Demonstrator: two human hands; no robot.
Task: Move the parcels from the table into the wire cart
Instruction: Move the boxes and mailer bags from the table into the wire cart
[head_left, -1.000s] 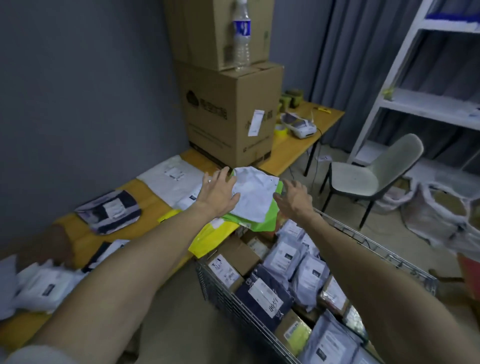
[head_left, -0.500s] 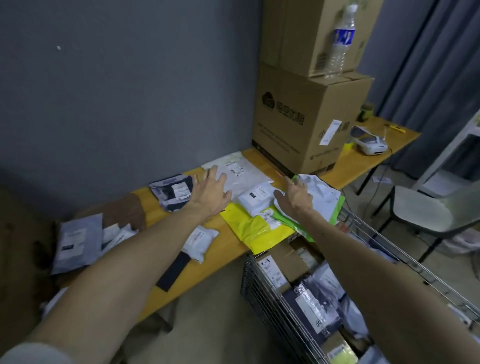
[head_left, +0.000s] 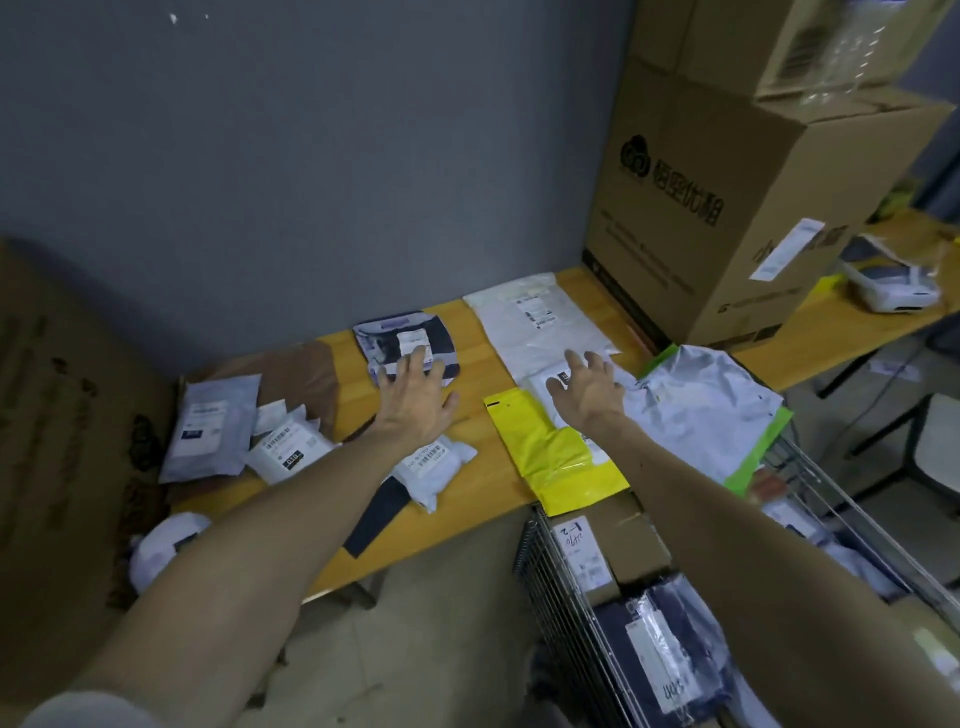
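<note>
Parcels lie scattered on the table; the cart stands at its front edge, right. Step in hand: grasping. Each hand should press flat, then pinch one bag only. Left hand, fingers spread and empty, overlaps the dark parcel's near edge; right hand, also spread, overlies the small white parcel.

I count two cardboard boxes at one o'clock, one wire cart at five, and at least ten parcels from nine to one.
</note>
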